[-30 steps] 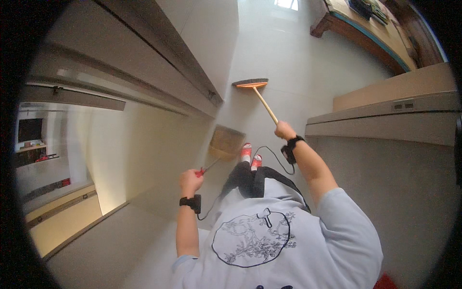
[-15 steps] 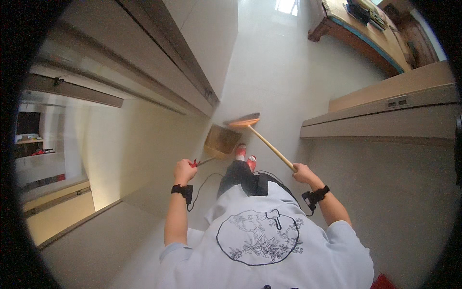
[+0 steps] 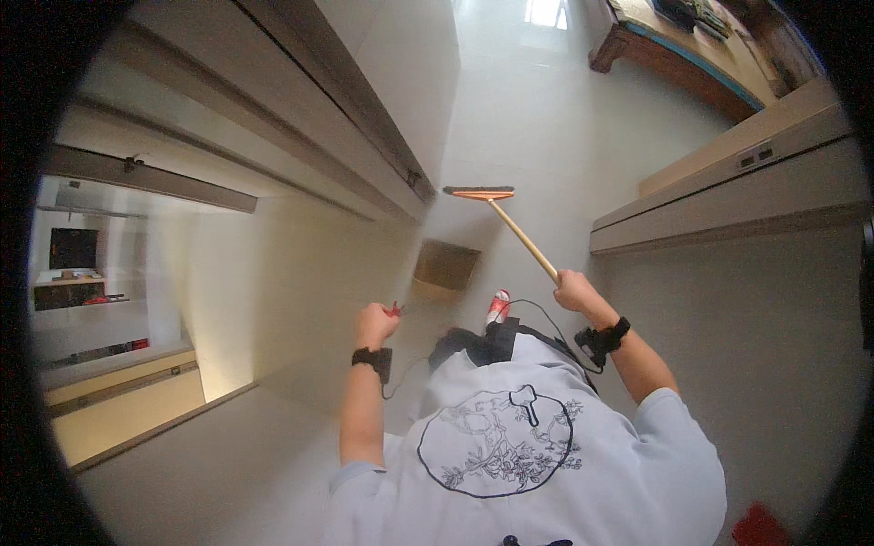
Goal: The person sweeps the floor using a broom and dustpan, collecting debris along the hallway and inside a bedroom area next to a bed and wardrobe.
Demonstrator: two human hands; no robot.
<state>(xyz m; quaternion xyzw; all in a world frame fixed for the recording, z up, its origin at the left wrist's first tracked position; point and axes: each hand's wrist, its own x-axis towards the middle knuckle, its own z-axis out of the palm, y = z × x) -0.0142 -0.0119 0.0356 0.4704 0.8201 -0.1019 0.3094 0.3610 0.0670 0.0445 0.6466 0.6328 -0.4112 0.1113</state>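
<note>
My right hand (image 3: 577, 293) is wrapped round the pale yellow handle of a broom (image 3: 521, 238). The broom's orange head with dark bristles points away from me, over the floor beyond the dustpan. In my left hand (image 3: 375, 326) is the red end of the dustpan's handle, with the fingers closed on it. The brownish dustpan (image 3: 446, 269) lies ahead of my feet, its mouth facing away, and is slightly blurred. I cannot make out what, if anything, lies in it. A gap of floor shows between the broom head and the dustpan.
A door frame (image 3: 364, 118) runs along the left, with another room beyond it. At right stands a wall end with a latch plate (image 3: 754, 156). A wooden piece of furniture (image 3: 674, 59) fills the far right. My red-shod foot (image 3: 497, 308) is behind the dustpan. Something red (image 3: 760, 528) lies lower right.
The broom head has swung farther ahead, away from the dustpan, and now lies level across. Both hands and the dustpan have shifted right in view. One foot is no longer visible.
</note>
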